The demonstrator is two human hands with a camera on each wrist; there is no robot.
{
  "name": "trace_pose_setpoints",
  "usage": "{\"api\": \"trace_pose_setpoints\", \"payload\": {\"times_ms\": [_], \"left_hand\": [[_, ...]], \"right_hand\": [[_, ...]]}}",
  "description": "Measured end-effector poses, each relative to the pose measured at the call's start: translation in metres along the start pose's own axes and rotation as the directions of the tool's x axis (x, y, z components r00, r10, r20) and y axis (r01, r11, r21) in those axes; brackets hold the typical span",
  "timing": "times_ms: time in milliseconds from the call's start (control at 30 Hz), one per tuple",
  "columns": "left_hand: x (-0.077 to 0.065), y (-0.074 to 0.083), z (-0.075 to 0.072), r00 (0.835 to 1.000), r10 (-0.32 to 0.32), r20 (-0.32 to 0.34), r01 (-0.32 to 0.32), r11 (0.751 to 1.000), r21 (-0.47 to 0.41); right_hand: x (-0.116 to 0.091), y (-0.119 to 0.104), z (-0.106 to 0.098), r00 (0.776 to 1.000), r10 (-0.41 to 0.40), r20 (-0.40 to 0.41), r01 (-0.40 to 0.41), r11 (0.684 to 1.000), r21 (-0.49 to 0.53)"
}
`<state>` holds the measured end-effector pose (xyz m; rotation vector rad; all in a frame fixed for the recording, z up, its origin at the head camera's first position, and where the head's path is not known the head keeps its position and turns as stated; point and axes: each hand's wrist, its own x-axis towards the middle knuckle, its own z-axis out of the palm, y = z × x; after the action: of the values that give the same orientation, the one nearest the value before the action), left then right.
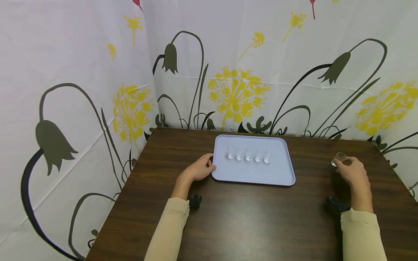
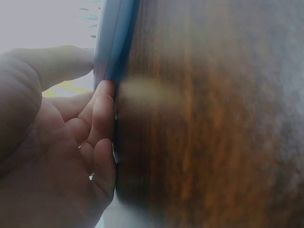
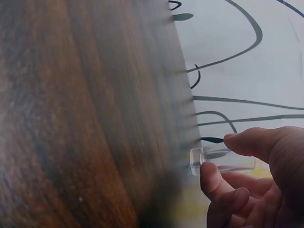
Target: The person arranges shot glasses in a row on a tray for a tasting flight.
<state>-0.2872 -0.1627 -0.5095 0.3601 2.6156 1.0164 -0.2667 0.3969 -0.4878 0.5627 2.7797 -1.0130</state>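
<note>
A light blue-grey tray lies on the table with several small clear shot glasses standing in a row across its middle. At the tray's left edge, my left hand pinches the rim; the left wrist view puts the thumb on one face of the tray and the curled fingers against the other. Well to the right of the tray, my right hand grips another clear shot glass between thumb and fingers. Its thick base points at the tabletop in the right wrist view.
A dark wooden table spreads under everything. Behind it and along its left hangs a white curtain printed with flowers, close to the table's far edge. Black straps with small devices sit at both wrists.
</note>
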Motion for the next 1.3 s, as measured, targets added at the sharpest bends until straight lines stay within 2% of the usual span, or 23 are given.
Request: {"api": "trace_pose_setpoints", "payload": {"times_ms": [233,267,400,467,500,600,1000,1133,1267,1300], "left_hand": [[-0.001,0.000,0.001,1.000,0.021,0.011,-0.021,1.000,-0.021],[0.002,-0.008,0.002,0.999,0.051,0.004,-0.051,0.999,-0.020],[0.005,-0.014,0.004,0.997,0.080,0.002,-0.080,0.997,-0.012],[0.006,-0.014,0.004,0.997,0.080,0.002,-0.080,0.997,-0.014],[0.003,-0.007,0.002,0.999,0.051,0.007,-0.051,0.999,-0.017],[0.000,-0.001,0.000,1.000,0.024,0.007,-0.023,0.999,-0.023],[-0.003,0.004,0.000,1.000,-0.001,-0.001,0.001,1.000,0.001],[-0.004,0.004,-0.001,1.000,-0.006,-0.004,0.006,1.000,0.003],[-0.004,0.005,-0.001,1.000,-0.002,-0.004,0.002,1.000,0.000],[0.000,0.000,0.000,1.000,-0.004,-0.003,0.004,1.000,0.006]], "right_hand": [[0.003,0.001,0.007,0.997,-0.056,-0.057,0.057,0.998,0.018],[0.003,0.000,0.007,0.996,-0.060,-0.065,0.062,0.998,0.025],[0.002,-0.004,0.009,0.995,-0.040,-0.087,0.043,0.999,0.031],[0.001,-0.005,0.009,0.995,-0.023,-0.097,0.026,0.999,0.034],[0.001,-0.006,0.009,0.995,-0.015,-0.102,0.019,0.999,0.036],[-0.001,-0.007,0.009,0.993,0.004,-0.119,0.001,0.999,0.047],[-0.007,-0.012,0.011,0.993,0.038,-0.113,-0.031,0.998,0.060],[-0.004,-0.020,0.017,0.990,-0.030,-0.140,0.038,0.997,0.062],[-0.003,-0.031,0.022,0.975,-0.139,-0.175,0.150,0.987,0.049],[-0.004,-0.035,0.023,0.970,-0.161,-0.180,0.172,0.984,0.046]]}}
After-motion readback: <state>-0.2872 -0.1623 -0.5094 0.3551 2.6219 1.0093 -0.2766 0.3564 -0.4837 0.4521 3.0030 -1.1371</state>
